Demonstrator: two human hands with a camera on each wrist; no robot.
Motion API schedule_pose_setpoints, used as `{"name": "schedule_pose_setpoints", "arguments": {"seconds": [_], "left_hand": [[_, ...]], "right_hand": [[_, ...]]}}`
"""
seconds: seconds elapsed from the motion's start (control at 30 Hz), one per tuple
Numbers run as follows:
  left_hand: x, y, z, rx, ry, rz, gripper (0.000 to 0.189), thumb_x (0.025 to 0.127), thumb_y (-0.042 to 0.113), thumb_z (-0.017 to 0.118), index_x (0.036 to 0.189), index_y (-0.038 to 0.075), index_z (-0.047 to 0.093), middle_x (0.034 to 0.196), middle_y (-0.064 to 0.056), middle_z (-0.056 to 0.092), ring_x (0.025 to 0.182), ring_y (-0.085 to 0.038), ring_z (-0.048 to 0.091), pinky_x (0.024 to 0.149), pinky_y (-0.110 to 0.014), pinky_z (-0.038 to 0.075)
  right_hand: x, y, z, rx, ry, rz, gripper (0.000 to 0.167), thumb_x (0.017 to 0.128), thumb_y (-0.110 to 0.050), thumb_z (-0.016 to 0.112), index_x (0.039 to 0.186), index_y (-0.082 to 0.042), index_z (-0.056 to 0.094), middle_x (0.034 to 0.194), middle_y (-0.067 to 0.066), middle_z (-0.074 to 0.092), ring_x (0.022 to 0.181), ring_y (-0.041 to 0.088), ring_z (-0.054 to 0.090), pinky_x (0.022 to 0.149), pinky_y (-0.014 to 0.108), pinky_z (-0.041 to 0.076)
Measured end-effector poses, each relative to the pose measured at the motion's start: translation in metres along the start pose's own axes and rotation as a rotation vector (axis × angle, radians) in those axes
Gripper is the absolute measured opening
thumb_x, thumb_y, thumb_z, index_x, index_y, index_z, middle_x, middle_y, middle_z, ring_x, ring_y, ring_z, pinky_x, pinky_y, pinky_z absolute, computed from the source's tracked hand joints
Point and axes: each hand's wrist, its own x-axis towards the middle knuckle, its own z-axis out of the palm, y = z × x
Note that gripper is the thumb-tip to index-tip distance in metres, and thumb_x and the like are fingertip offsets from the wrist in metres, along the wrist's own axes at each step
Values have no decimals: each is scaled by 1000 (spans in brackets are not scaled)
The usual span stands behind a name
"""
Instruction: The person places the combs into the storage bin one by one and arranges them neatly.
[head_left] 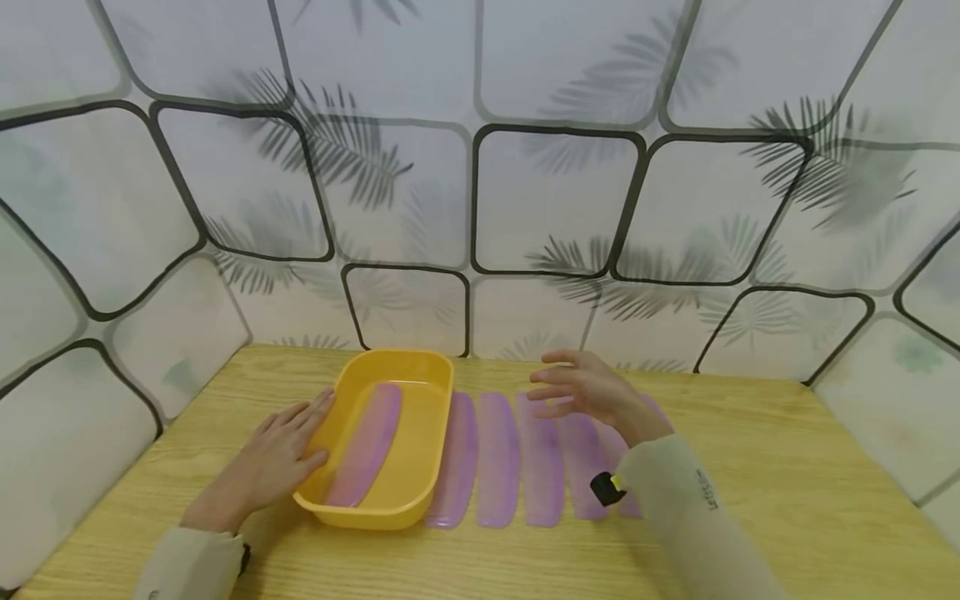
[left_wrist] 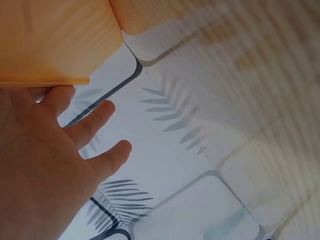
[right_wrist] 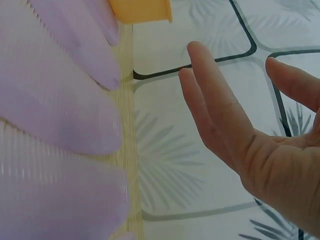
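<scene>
A yellow plastic tray (head_left: 417, 433) stands on the wooden table with one translucent purple comb (head_left: 367, 446) lying lengthwise in its left half. My left hand (head_left: 281, 454) rests on the tray's left rim, its fingers (left_wrist: 97, 122) fairly straight and spread. To the right of the tray, several more purple combs (head_left: 498, 467) lie side by side in a row; fine teeth show along their edges in the right wrist view. Above this row hovers my right hand (head_left: 588, 392), fingers apart and loosely bent, with nothing in its grasp. Its forearm partly hides the rightmost combs.
The pale wood table (head_left: 787, 492) meets a wall covering (head_left: 555, 200) patterned with dark rounded outlines and grey leaves. That covering also closes off the left and right sides. A black device with a yellow part (head_left: 607, 488) sits at my right wrist.
</scene>
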Motion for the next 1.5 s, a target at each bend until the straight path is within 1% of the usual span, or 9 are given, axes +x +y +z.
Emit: {"name": "schedule_pose_setpoints", "arguments": {"seconds": [0.13, 0.3, 0.53, 0.8, 0.87, 0.97, 1.1, 1.33, 1.5], "left_hand": [[-2, -1, 0, 2, -1, 1, 65, 100, 23, 61, 152, -8, 38, 157, -24, 38, 132, -50, 45, 104, -72, 32], [-3, -2, 1, 1, -1, 4, 66, 100, 24, 61, 152, -8, 37, 157, -24, 37, 132, -50, 45, 104, -72, 33], [-2, -2, 2, 20, 17, 15, 65, 99, 24, 62, 151, -9, 39, 156, -25, 39, 131, -51, 46, 103, -72, 34], [-3, -1, 2, 5, 12, 4, 65, 99, 24, 62, 150, -9, 40, 156, -24, 39, 131, -49, 46, 104, -71, 34], [-3, -1, 2, -10, 6, -1, 66, 99, 24, 63, 151, -9, 39, 157, -24, 38, 132, -50, 45, 104, -70, 34], [-3, -1, 2, -31, 1, -5, 66, 100, 25, 63, 151, -9, 39, 157, -24, 38, 133, -51, 44, 105, -69, 33], [-3, -2, 1, -48, 1, 3, 67, 100, 27, 63, 151, -10, 39, 156, -25, 38, 134, -52, 42, 106, -69, 33], [-4, -2, 0, -54, 7, 4, 68, 100, 30, 63, 151, -9, 39, 157, -25, 38, 134, -54, 41, 104, -71, 33], [-4, -3, -1, -51, -5, -1, 69, 100, 31, 63, 151, -9, 39, 157, -25, 37, 134, -54, 42, 104, -71, 33]], "right_hand": [[-5, 2, -7, 8, 24, 9, 66, 104, -6, 51, 155, 12, 13, 151, 43, 29, 126, 48, 55, 93, 50, 55], [-12, 4, -18, -19, 54, 24, 67, 104, -6, 50, 155, 13, 11, 151, 43, 29, 123, 41, 59, 93, 47, 55], [-23, 6, -34, -59, 68, 19, 68, 105, -10, 51, 155, 13, 10, 152, 42, 29, 124, 41, 59, 94, 48, 54], [-36, 10, -48, -39, 101, 19, 72, 105, -9, 52, 154, 14, 5, 150, 42, 31, 116, 33, 64, 94, 48, 55], [-40, 10, -52, -40, 106, 13, 71, 105, -8, 51, 154, 15, 5, 145, 39, 39, 114, 31, 65, 94, 48, 55], [-46, 11, -58, -47, 108, 1, 71, 105, -7, 51, 153, 16, 5, 135, 28, 52, 111, 29, 67, 93, 47, 55], [-52, 12, -68, -55, 105, -1, 72, 105, -8, 50, 153, 17, 2, 124, 15, 59, 109, 27, 68, 93, 47, 56], [-60, 15, -82, -64, 114, 0, 73, 106, -8, 49, 152, 18, -1, 124, 14, 59, 112, 30, 67, 93, 48, 55], [-65, 18, -88, -66, 144, 9, 72, 107, -7, 49, 152, 18, -1, 119, 10, 61, 109, 27, 69, 92, 48, 55]]}}
